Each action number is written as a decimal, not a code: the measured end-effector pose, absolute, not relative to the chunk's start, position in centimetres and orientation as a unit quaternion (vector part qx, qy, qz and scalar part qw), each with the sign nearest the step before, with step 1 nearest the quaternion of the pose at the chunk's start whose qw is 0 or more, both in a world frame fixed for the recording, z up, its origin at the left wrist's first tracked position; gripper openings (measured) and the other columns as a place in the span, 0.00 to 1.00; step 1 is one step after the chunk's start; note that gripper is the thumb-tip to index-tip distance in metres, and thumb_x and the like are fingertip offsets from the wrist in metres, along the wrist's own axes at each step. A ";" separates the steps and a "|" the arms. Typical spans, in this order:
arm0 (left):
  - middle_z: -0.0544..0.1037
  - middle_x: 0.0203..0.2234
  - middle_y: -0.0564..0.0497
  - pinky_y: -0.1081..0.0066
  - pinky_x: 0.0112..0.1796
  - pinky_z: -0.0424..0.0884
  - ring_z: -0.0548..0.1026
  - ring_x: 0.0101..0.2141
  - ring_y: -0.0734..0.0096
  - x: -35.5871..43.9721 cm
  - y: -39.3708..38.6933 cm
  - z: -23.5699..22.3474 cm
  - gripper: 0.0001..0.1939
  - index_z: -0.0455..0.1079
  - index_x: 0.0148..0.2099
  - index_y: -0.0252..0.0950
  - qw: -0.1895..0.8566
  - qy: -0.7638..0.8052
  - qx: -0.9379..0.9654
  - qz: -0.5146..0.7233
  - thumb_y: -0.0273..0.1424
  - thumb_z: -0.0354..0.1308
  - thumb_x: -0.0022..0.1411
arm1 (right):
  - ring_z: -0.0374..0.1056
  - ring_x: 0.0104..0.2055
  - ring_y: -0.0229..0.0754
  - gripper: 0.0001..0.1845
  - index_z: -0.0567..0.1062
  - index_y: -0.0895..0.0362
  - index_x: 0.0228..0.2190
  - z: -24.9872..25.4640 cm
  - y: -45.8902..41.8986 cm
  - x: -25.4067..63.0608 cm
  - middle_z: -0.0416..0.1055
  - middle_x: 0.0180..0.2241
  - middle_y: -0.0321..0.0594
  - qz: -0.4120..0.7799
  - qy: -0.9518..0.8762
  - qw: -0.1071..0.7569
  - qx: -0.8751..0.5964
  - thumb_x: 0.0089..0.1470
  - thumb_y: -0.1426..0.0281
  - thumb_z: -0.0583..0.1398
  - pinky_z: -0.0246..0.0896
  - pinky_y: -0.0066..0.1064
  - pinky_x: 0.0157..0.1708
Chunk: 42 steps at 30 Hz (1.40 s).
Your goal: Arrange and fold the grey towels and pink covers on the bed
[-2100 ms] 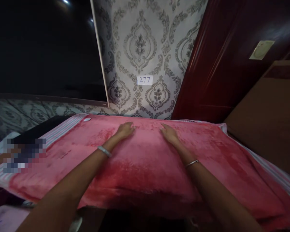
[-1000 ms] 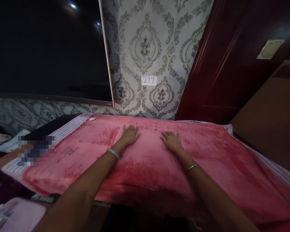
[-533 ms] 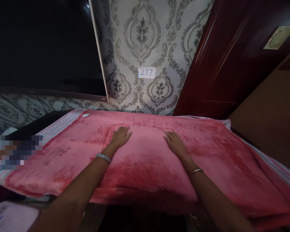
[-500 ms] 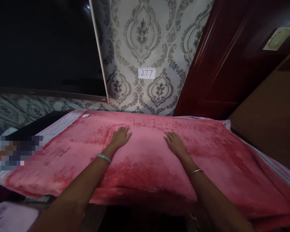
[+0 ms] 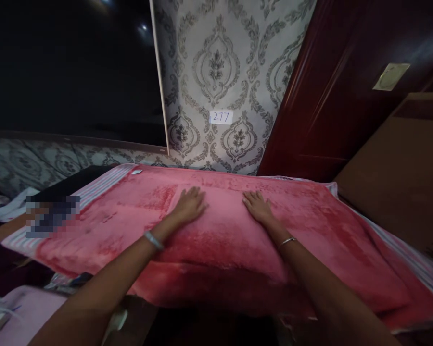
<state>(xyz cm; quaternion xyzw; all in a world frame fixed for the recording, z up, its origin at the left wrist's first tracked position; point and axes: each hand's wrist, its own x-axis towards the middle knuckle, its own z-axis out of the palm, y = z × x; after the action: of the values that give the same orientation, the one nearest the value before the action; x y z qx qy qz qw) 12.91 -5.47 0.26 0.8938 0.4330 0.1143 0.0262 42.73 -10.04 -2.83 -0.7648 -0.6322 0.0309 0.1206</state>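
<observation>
A plush pink-red blanket lies spread over a raised surface in front of me, with a striped white and pink edge showing at its far left and right. My left hand rests flat on it, fingers stretched out, a pale bangle on the wrist. My right hand lies flat beside it, fingers spread, a thin bracelet on the wrist. Neither hand holds anything.
Patterned grey wallpaper with a small label reading 277 stands behind. A large dark screen fills the upper left. A dark red door and a brown board stand at the right. Pale pink cloth lies at the lower left.
Both hands have stayed flat on the blanket, shifting a little back and forth over its middle. The view has swung slightly.
</observation>
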 end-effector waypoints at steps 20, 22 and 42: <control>0.55 0.72 0.45 0.42 0.68 0.49 0.49 0.72 0.50 13.0 -19.6 -9.5 0.36 0.52 0.74 0.42 -0.061 0.242 0.945 0.210 0.35 0.55 0.67 | 0.51 0.71 0.53 0.33 0.53 0.45 0.71 -2.1 -2.9 35.0 0.51 0.72 0.41 0.111 -0.779 0.038 -0.616 0.70 0.51 0.44 0.45 0.53 0.68; 0.54 0.72 0.44 0.42 0.69 0.48 0.49 0.72 0.50 13.1 -19.6 -9.9 0.36 0.52 0.74 0.42 -0.067 0.244 0.944 0.212 0.36 0.55 0.67 | 0.55 0.69 0.54 0.33 0.55 0.44 0.70 -2.9 -2.8 34.9 0.56 0.70 0.41 0.090 -0.775 0.060 -0.623 0.70 0.50 0.43 0.48 0.52 0.66; 0.67 0.66 0.39 0.40 0.68 0.44 0.59 0.68 0.49 9.5 -19.1 -6.2 0.27 0.63 0.68 0.36 -0.073 0.302 0.910 0.273 0.34 0.53 0.69 | 0.35 0.75 0.54 0.32 0.52 0.47 0.71 -0.7 -5.4 30.8 0.40 0.74 0.42 0.046 -0.816 0.066 -0.573 0.71 0.55 0.44 0.35 0.61 0.69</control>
<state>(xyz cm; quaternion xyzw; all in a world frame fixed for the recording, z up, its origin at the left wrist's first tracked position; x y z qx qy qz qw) 9.48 -19.06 -6.16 0.9103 0.3023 0.2733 -0.0734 30.80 -5.43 -0.69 -0.5730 -0.8156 0.0458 0.0655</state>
